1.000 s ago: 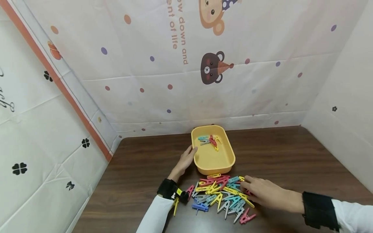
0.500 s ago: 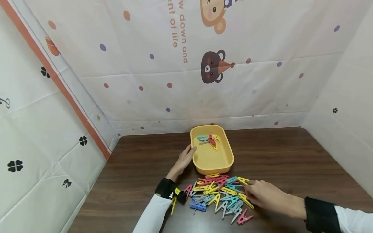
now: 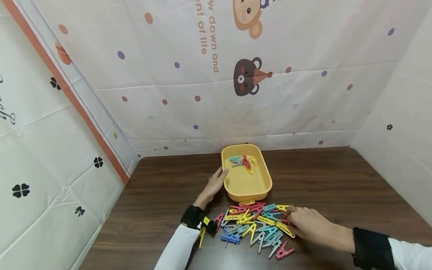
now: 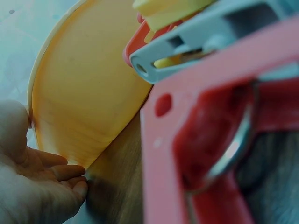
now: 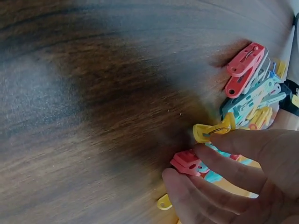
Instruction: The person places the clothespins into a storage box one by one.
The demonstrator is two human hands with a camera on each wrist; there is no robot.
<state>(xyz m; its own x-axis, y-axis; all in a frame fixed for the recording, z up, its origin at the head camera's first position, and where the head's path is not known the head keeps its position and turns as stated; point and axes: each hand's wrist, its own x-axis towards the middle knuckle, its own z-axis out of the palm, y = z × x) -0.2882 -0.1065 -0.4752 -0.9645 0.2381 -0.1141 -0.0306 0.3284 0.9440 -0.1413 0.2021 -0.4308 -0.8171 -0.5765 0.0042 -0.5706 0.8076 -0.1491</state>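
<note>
In the head view my left hand [image 3: 213, 185] holds the left side of a yellow plastic box [image 3: 249, 189], thumb at the rim. Its curled fingers [image 4: 70, 172] lie against the outer wall. Several clothespins [image 3: 246, 164] lie inside the box. A heap of mixed clothespins [image 3: 248, 219] is spread in front of it. At the heap's right edge, the bent fingers of my right hand [image 3: 308, 223] are among the clothespins. The right wrist view shows a yellow clothespin [image 5: 212, 129] against the thumb side and a red clothespin [image 5: 187, 162] by the fingertips; whether either is pinched is unclear.
The dark wooden table [image 3: 172, 198] ends at white printed cloth [image 3: 189, 108] at the back and sides. A pink clothespin [image 3: 284, 250] lies at the heap's near right. A yellow clothespin [image 3: 202, 237] is beside the left wrist camera.
My right hand has shifted slightly right at the heap's edge, baring more of a yellow clothespin by its fingertips. The left hand and the box keep their places.
</note>
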